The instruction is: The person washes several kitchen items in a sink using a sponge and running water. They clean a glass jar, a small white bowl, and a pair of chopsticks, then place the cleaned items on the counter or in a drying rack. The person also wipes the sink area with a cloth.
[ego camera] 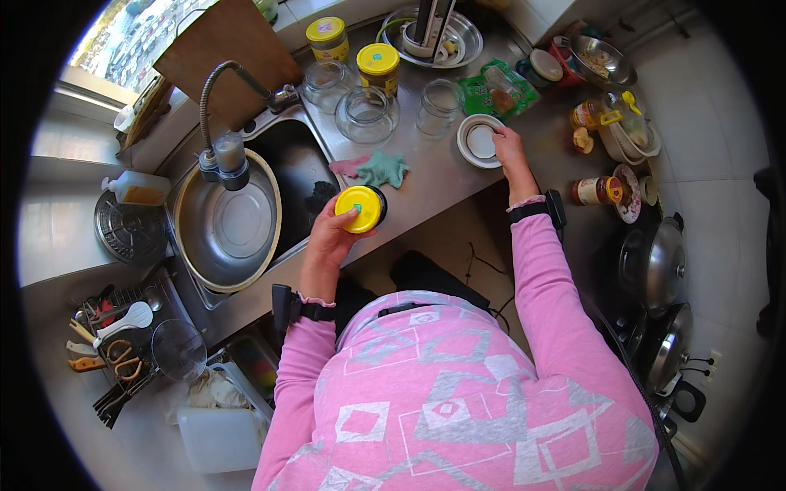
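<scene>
My left hand (336,228) grips a jar with a yellow lid (358,209), held over the counter's front edge beside the sink. At the right, my right hand (509,150) has its fingers on the rim of a small white bowl (465,146) on the steel counter. Pink and green cloths (382,169) lie just behind the held jar. Open glass jars stand farther back: a round one (367,115), another (328,85) and a straighter one (440,107). Two yellow-lidded jars (377,59) (326,29) are behind them.
A large metal basin (276,215) sits over the left part of the sink (301,147), under a flexible faucet (206,98). A green food packet (498,89) and a metal bowl (473,37) lie at the back. Lidded pots (663,264) stand right; utensils (132,316) fill the left corner.
</scene>
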### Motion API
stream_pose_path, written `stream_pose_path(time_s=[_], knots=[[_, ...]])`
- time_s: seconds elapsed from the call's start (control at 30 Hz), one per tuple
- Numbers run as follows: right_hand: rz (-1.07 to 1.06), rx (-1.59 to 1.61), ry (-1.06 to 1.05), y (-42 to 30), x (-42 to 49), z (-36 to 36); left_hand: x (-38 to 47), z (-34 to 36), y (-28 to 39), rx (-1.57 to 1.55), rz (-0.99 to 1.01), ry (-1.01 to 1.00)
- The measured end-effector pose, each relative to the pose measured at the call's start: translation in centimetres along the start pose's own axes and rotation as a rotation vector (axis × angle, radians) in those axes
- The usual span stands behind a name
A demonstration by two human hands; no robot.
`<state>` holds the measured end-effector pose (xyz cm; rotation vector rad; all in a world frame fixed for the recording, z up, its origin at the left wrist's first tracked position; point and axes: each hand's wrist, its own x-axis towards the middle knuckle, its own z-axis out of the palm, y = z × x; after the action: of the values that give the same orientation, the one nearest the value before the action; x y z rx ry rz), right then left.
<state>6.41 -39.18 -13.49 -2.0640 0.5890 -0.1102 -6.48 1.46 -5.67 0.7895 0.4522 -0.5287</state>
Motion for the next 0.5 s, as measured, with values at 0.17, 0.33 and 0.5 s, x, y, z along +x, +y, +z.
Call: stream_pose_path(time_s=[0.17,0.33,0.5], knots=[[-0.293,-0.41,0.188,-2.8,-3.6,-1.5,0.0,0.7,-0.2,0.009,-0.003,-0.022],[0.118,0.466,-0.528,-8.3,-14.1,2.9,0.8,2.4,-1.0,-0.024,0.01,-0.077],[0.302,0.812,-0.934,-11.6,-19.6,7.5,1.7,3.1,-1.3,0.023,0.077,-0.031]])
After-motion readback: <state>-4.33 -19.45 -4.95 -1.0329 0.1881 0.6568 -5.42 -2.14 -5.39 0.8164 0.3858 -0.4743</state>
